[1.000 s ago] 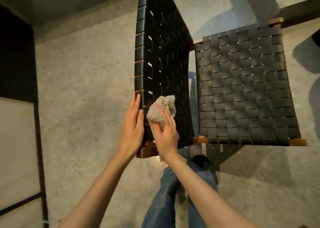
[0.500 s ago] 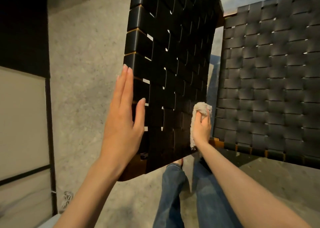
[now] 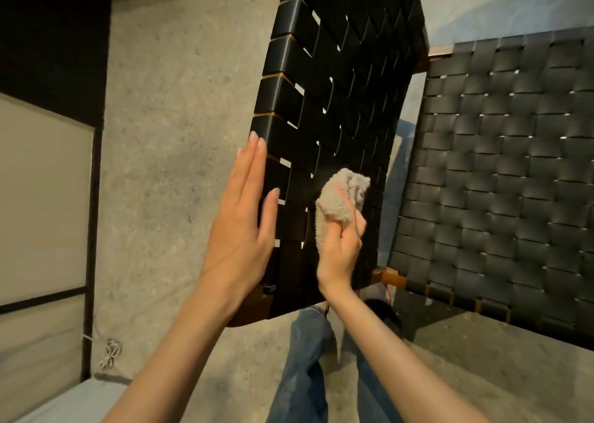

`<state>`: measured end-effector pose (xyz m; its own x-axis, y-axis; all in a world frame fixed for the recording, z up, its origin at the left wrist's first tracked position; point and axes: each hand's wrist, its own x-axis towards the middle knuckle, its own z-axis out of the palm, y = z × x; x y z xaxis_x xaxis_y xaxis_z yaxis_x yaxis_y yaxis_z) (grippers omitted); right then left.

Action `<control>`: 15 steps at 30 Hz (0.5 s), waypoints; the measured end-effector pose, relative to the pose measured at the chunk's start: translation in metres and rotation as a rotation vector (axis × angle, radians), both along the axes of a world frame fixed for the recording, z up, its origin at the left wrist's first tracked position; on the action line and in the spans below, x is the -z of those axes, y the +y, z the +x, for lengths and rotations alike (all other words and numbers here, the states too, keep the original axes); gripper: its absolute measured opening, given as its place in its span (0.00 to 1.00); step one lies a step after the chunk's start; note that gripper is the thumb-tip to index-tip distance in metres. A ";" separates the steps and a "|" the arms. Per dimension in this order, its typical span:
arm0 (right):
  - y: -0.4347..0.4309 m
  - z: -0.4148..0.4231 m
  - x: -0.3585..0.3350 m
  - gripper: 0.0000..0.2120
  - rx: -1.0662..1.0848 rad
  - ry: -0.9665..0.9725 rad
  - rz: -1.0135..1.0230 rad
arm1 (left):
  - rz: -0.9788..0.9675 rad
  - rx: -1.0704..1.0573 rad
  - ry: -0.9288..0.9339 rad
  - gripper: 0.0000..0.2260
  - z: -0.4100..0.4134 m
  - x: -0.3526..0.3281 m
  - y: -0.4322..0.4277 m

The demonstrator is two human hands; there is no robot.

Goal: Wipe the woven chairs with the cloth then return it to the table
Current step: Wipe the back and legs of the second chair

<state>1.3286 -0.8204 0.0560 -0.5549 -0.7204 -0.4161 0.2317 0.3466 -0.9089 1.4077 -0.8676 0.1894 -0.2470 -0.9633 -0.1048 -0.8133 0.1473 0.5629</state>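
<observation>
Left hand [image 3: 239, 230]: flat and released, fingers straight and together, palm laid against the outer left edge of the chair back [image 3: 337, 107]; grip holds nothing.
Right hand [image 3: 340, 249]: grip clenched around the cloth [image 3: 337, 197], fingers curled into the bundle.
Cloth: beige, fluffy, bunched into a wad; pressed against the lower middle of the woven chair back, just right of the left hand.
Chair back: black straps in a basket weave, light showing through small gaps; tilted, top edge running out of view at the top.
Chair seat [image 3: 501, 172]: same dark weave, right of the back; wooden frame corner [image 3: 390, 275] visible at the lower junction, near the right wrist.
Floor [image 3: 180, 133]: grey speckled concrete under and around the chair.
Legs [image 3: 308, 364]: blue jeans, below the chair back, between the two forearms.
Left margin: pale panel with dark frame [image 3: 41, 204]; a coiled white cord [image 3: 111, 353] on the floor at its foot.
Table: cannot tell where it is from this view.
</observation>
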 end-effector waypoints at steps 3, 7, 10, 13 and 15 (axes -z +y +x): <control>-0.026 0.006 -0.045 0.19 -0.129 0.145 -0.279 | 0.005 -0.052 0.081 0.22 0.002 0.000 -0.002; -0.049 0.003 -0.048 0.19 -0.208 0.307 -0.432 | -0.063 -0.057 0.114 0.20 0.002 0.001 -0.008; -0.047 -0.003 -0.022 0.21 -0.202 0.325 -0.378 | -0.057 -0.025 0.089 0.21 -0.004 0.005 -0.022; -0.048 -0.018 0.011 0.24 -0.120 0.264 -0.220 | -0.097 -0.015 0.041 0.23 -0.010 0.008 -0.042; -0.046 -0.031 0.036 0.24 -0.051 0.184 -0.040 | -0.103 0.000 0.020 0.23 -0.014 0.010 -0.053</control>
<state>1.2974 -0.8668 0.0195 -0.5809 -0.7636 -0.2820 0.0435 0.3168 -0.9475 1.3933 -0.9205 0.1793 -0.2478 -0.9688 -0.0006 -0.8019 0.2048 0.5612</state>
